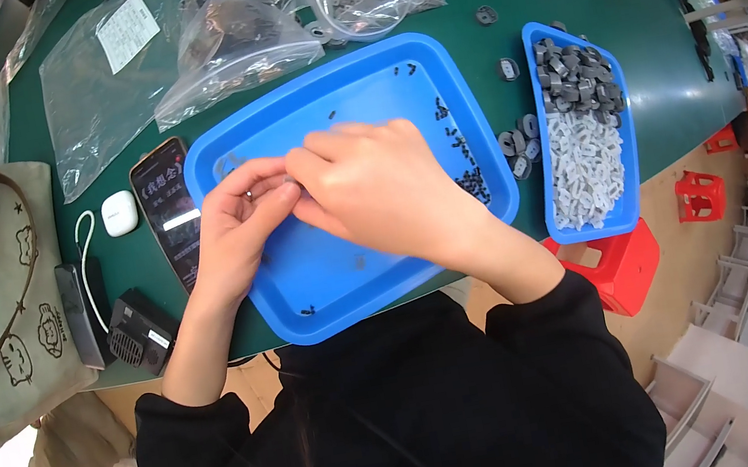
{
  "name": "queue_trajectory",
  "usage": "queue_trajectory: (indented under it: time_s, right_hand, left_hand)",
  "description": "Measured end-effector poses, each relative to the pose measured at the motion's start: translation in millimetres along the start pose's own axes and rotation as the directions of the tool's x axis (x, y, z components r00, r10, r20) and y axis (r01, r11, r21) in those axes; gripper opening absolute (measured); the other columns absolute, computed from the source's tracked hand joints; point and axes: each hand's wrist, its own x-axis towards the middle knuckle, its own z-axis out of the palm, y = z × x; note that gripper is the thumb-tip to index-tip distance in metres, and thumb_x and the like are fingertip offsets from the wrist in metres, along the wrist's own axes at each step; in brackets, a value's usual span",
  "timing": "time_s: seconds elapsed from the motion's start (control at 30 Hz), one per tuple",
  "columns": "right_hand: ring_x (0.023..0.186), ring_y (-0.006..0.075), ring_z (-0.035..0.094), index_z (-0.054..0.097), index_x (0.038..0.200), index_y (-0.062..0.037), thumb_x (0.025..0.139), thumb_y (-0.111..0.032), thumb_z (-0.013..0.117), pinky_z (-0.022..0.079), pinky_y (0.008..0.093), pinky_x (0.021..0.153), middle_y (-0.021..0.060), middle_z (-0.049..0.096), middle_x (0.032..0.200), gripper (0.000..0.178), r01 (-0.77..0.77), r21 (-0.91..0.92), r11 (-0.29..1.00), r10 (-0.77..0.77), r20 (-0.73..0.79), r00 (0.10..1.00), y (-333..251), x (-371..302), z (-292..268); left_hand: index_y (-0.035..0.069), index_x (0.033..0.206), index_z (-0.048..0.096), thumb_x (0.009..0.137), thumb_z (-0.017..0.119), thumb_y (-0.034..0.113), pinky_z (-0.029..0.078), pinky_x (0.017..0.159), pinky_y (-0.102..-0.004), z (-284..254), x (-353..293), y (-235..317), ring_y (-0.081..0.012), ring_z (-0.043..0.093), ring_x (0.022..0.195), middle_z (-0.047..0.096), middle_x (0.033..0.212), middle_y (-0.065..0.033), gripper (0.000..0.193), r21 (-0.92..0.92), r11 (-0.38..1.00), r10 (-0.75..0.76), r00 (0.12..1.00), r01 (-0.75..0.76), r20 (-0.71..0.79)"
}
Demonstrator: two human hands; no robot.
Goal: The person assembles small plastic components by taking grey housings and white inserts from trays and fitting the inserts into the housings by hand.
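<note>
Over the large blue tray [347,311] my two hands meet, fingertips against fingertips. My left hand [246,216] pinches with thumb and forefinger; whatever lies between them is too small or covered to name. My right hand [376,184] is curled with its back upward, hiding its own fingertips and what they hold. Small black parts [474,183] lie along the tray's right side, with a few more at its far edge and near left corner.
Right of the tray stands a smaller blue tray [551,205] with dark grey parts [576,74] and white parts [587,170]. Plastic bags [241,44] lie at the back. A phone [169,207], a white case [119,213] and a canvas bag [2,292] are left; a red stool [629,266] stands below.
</note>
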Motion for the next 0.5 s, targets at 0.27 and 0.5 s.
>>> queue_trajectory:
  time_s: [0.27, 0.5]
  right_hand:
    - [0.059, 0.0168, 0.058, 0.060, 0.081, -0.0044, 0.075, -0.016, 0.069, 0.043, 0.0274, 0.049, 0.0067, 0.060, 0.070, 0.016, -0.022, 0.461, 0.887, 0.056, -0.061, 0.997, 17.3, 5.8, 15.8]
    - [0.054, 0.0037, 0.045, 0.058, 0.088, -0.0048, 0.084, -0.014, 0.058, 0.034, 0.0207, 0.045, 0.0002, 0.055, 0.061, 0.011, -0.360, 0.766, 0.533, 0.237, 0.273, 0.932, 19.9, 8.2, 9.2]
  left_hand:
    - [-0.004, 0.104, 0.058, 0.094, 0.050, 0.013, 0.053, 0.072, -0.0284, -8.2, 3.6, -4.5, -0.0191, 0.065, 0.080, 0.064, 0.094, -0.0146, 0.022, -0.184, 0.981, 0.034, 0.989, -0.060, -0.144]
    - [-0.004, 0.108, 0.057, 0.092, 0.051, 0.009, 0.053, 0.070, -0.0288, -5.6, 2.2, 4.0, -0.0195, 0.065, 0.079, 0.064, 0.092, -0.0144, 0.022, -0.054, 0.992, 0.117, 0.993, -0.118, -0.023]
